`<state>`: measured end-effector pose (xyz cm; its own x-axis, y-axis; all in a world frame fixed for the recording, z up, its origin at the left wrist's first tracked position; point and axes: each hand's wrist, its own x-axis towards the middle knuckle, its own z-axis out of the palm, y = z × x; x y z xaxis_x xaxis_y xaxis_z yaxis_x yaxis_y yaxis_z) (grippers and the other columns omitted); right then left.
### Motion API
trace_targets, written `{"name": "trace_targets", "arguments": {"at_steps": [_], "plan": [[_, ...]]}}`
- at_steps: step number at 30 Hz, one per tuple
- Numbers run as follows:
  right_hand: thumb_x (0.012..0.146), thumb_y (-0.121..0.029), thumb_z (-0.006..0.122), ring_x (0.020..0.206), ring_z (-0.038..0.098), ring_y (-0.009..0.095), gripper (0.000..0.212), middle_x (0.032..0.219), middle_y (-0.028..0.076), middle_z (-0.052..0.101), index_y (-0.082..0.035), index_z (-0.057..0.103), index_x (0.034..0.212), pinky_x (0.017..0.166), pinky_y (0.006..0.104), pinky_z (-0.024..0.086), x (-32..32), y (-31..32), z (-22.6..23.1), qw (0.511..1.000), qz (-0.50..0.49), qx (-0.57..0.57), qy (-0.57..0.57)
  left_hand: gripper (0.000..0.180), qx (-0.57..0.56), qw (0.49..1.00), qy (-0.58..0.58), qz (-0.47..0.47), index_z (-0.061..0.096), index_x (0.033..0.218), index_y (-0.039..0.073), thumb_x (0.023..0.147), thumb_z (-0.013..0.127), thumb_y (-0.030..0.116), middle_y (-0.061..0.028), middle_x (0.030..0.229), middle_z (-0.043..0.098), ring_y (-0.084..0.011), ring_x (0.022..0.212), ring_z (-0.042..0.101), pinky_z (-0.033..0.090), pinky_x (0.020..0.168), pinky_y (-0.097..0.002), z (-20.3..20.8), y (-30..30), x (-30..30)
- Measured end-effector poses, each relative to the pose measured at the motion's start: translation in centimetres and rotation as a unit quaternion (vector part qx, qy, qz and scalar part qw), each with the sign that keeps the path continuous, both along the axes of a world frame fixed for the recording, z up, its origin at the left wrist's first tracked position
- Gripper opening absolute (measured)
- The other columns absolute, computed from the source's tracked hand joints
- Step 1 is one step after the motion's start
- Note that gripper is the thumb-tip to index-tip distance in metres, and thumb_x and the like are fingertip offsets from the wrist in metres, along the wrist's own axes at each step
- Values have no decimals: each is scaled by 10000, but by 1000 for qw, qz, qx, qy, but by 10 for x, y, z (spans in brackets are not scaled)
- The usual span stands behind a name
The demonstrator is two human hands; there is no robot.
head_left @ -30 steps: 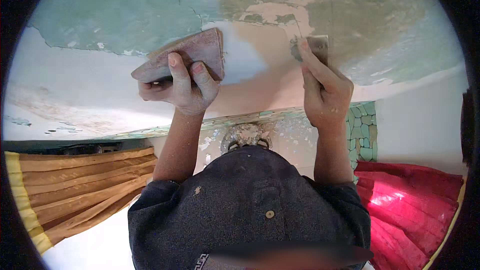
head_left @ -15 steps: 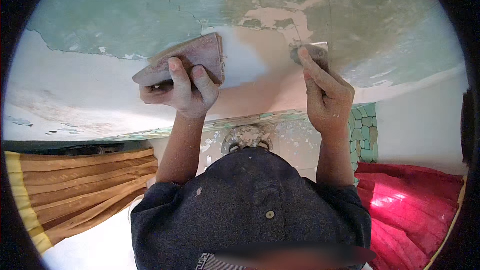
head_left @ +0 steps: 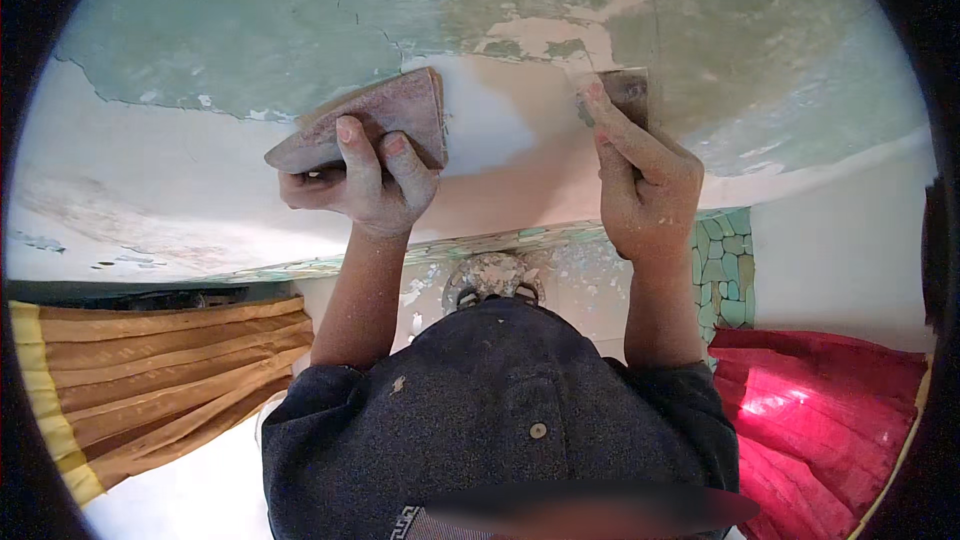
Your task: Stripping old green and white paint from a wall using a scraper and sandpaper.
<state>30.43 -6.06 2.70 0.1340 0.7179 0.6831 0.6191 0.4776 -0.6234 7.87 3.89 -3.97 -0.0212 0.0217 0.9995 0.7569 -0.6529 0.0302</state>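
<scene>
A flat brown board [head_left: 370,125], serving as a carrier for plaster, was held in the left hand [head_left: 355,180]. The fingers were curled together and clamped on the board's lower edge, with two fingertips laid over its face. Whether any wet material lay on the board could not be told; only a dusty, speckled surface was seen. The board was tilted, its far edge resting close against the ceiling [head_left: 200,50].

A small flat blade [head_left: 620,95] was pressed to the ceiling by the right hand [head_left: 645,190]. The fingers were extended and closed together along the blade, holding it against the surface at the border between the pale filled patch [head_left: 500,150] and the green paint. The blade was mostly covered by the fingers, so its full shape could not be determined.

The green paint on the ceiling was flaked and cracked, with bare patches near the blade. Below the hands, a dark dusty shirt [head_left: 490,420] with buttons was seen. An orange pleated curtain [head_left: 150,370] hung toward the left edge, and a red cloth [head_left: 830,420] lay toward the right edge. A band of green mosaic tiles [head_left: 725,270] stood just beside the right forearm.
</scene>
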Motion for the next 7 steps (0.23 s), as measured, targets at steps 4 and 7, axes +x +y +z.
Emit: {"name": "trace_targets", "arguments": {"at_steps": [4, 7], "plan": [[795, 74, 580, 859, 704, 281, 455, 1102, 214, 662, -129, 703, 1184, 684, 253, 518, 3, -8, -11, 999, -17, -38, 6, 530, -17, 1000, 1, 26, 458, 1428, 130, 929, 580, 259, -176, 1226, 266, -324, 1027, 410, 421, 777, -451, -2, -5, -4], [853, 76, 609, 963, 701, 197, 389, 1138, 177, 693, -85, 689, 1197, 778, 213, 500, 3, 1, -8, 998, -16, 20, -51, 557, -20, 1000, -9, -9, 452, 1435, 137, 916, 603, 273, -188, 1218, 282, -338, 1097, 370, 402, 778, -460, 1, -4, 1]]}}
